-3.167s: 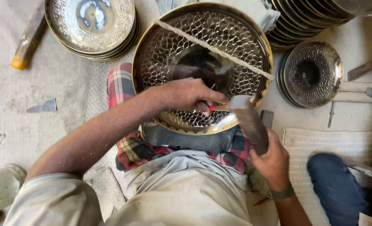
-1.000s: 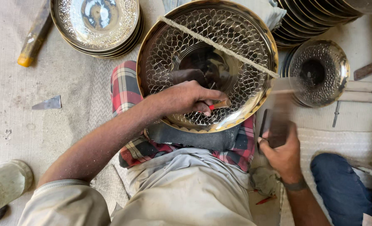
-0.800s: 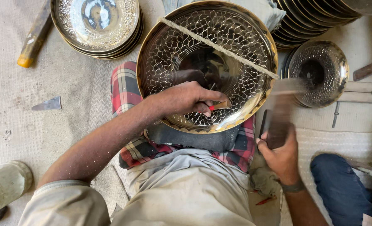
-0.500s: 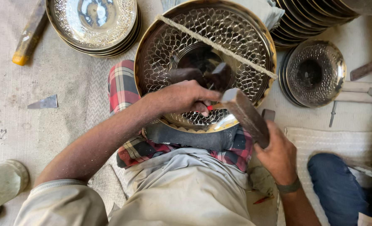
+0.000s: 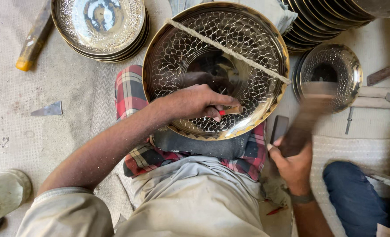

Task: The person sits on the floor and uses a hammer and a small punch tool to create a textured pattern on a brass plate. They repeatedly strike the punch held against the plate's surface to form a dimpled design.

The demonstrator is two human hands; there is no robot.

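Head view looks straight down on you: your left hand (image 5: 195,102) is clenched around a small punch tool (image 5: 228,111) with a red band, its tip set against the patterned inner wall of the large brass plate (image 5: 173,57) near the rim closest to you. That plate rests tilted on a dark pad (image 5: 203,147) over the red plaid cloth (image 5: 129,90), and a length of cord (image 5: 230,50) runs slantwise across its face. Your right hand (image 5: 293,162) grips a hammer (image 5: 307,120), blurred, raised to the right of the plate and well apart from the punch. Just beside the hammer lies a dark flat block (image 5: 279,128). Crowding the right side are a smaller patterned bowl (image 5: 331,74) and a stack of rimmed plates (image 5: 326,19). Another stack of finished bowls (image 5: 100,24) sits at upper left, with a wooden-handled tool (image 5: 33,37) and a metal scrap (image 5: 49,109) on the floor beyond.
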